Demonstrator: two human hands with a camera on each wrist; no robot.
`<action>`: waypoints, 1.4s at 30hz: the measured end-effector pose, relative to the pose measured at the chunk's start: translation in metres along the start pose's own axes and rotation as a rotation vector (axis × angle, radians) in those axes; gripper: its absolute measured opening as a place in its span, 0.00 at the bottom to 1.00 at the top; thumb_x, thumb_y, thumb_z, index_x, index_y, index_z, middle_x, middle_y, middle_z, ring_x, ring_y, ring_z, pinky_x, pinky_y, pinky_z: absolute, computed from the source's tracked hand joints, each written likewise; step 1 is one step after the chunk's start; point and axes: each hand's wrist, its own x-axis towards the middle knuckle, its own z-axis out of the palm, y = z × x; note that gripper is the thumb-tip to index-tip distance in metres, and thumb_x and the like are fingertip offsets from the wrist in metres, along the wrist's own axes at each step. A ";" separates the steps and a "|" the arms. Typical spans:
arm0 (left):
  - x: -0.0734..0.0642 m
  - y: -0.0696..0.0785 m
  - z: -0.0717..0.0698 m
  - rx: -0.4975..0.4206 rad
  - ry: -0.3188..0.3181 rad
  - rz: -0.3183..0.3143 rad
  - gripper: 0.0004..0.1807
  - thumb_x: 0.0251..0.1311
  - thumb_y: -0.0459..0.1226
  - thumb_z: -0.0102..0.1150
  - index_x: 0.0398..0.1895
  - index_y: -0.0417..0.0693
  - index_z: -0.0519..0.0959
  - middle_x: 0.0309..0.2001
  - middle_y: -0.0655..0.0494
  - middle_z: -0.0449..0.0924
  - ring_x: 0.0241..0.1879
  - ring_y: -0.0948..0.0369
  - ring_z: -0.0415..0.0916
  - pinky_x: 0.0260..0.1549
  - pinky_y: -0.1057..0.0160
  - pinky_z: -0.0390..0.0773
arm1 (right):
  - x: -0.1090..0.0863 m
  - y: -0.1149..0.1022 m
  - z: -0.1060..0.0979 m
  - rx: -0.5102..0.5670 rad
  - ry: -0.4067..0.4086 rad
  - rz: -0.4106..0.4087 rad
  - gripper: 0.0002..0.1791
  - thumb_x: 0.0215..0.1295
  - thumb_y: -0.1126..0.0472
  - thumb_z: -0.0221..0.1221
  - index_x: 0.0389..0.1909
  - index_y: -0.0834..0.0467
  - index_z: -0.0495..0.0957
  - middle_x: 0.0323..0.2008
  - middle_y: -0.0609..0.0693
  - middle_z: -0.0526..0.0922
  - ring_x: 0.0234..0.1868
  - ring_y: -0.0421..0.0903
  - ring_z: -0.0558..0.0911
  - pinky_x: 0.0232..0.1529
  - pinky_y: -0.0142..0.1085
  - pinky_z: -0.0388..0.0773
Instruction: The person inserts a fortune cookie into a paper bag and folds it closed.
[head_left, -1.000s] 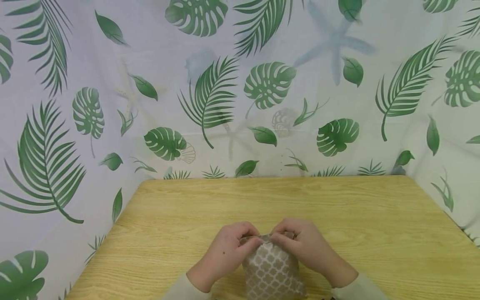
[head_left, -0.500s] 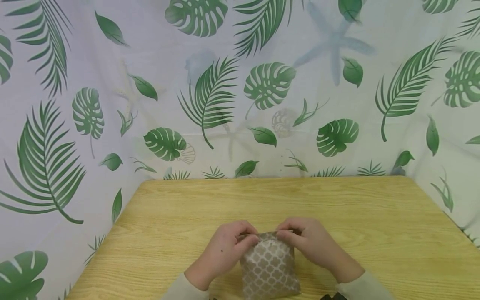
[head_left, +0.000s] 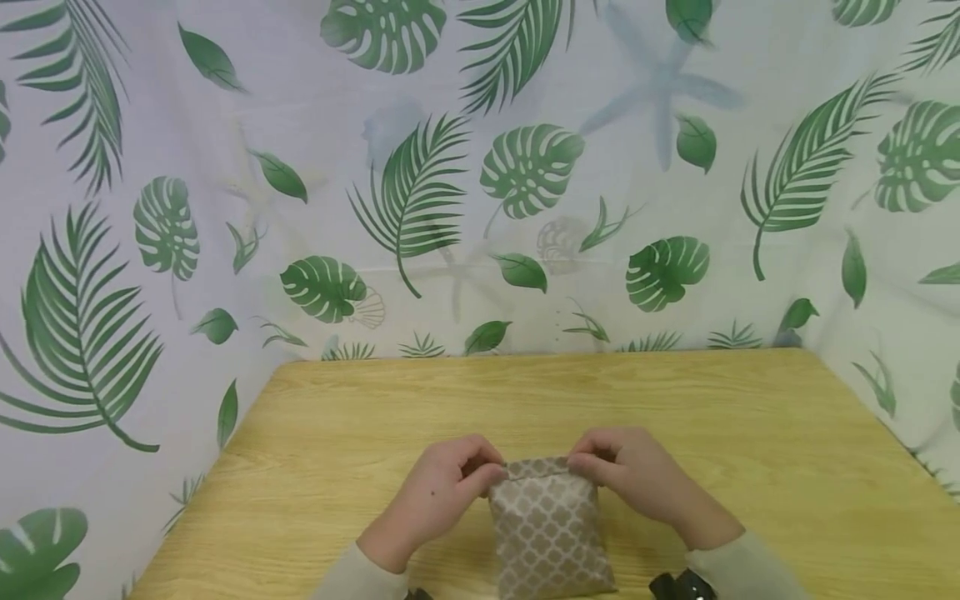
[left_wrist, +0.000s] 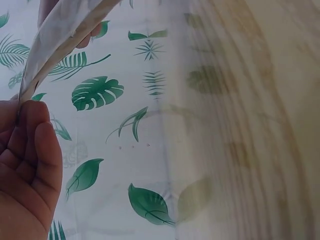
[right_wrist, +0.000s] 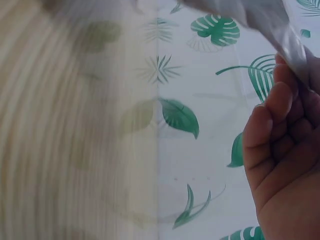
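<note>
A tan pouch (head_left: 551, 533) with a white lattice pattern stands near the front of the wooden table, its top edge folded over into a band. My left hand (head_left: 442, 492) pinches the band's left corner between thumb and fingers. At the opposite corner, my right hand (head_left: 637, 475) pinches the fold the same way. In the left wrist view, the pouch's thin edge (left_wrist: 60, 40) runs up from the left hand (left_wrist: 25, 170). The right wrist view has the pouch's pale underside (right_wrist: 265, 20) caught in the right hand (right_wrist: 290, 140). Whatever the pouch contains is hidden.
The wooden table (head_left: 360, 408) reaches back to a white cloth backdrop (head_left: 465, 208) printed with green leaves, which also hangs along both sides. A small black device (head_left: 678, 586) shows beside the right sleeve.
Both hands have moved apart along the pouch's top, the left going left and the right going right. The top edge now lies flatter, as a folded band showing between them.
</note>
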 end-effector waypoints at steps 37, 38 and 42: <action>0.046 -0.035 0.020 -0.107 -0.059 -0.272 0.04 0.71 0.39 0.60 0.41 0.51 0.83 0.32 0.57 0.83 0.33 0.57 0.80 0.31 0.57 0.81 | 0.006 0.051 -0.014 0.033 -0.079 0.275 0.14 0.73 0.49 0.59 0.34 0.55 0.82 0.19 0.48 0.75 0.22 0.44 0.72 0.32 0.38 0.74; 0.046 -0.035 0.020 -0.098 -0.061 -0.272 0.04 0.71 0.39 0.60 0.41 0.51 0.83 0.32 0.57 0.82 0.32 0.57 0.80 0.31 0.57 0.81 | 0.005 0.051 -0.012 0.040 -0.083 0.274 0.14 0.73 0.49 0.59 0.34 0.55 0.83 0.19 0.48 0.75 0.22 0.44 0.72 0.32 0.38 0.74; 0.045 -0.037 0.023 -0.037 -0.060 -0.273 0.03 0.70 0.38 0.61 0.39 0.52 0.83 0.31 0.57 0.81 0.30 0.57 0.78 0.28 0.60 0.78 | 0.003 0.054 -0.006 0.089 -0.098 0.294 0.13 0.74 0.53 0.59 0.34 0.57 0.82 0.21 0.49 0.76 0.24 0.45 0.73 0.30 0.38 0.74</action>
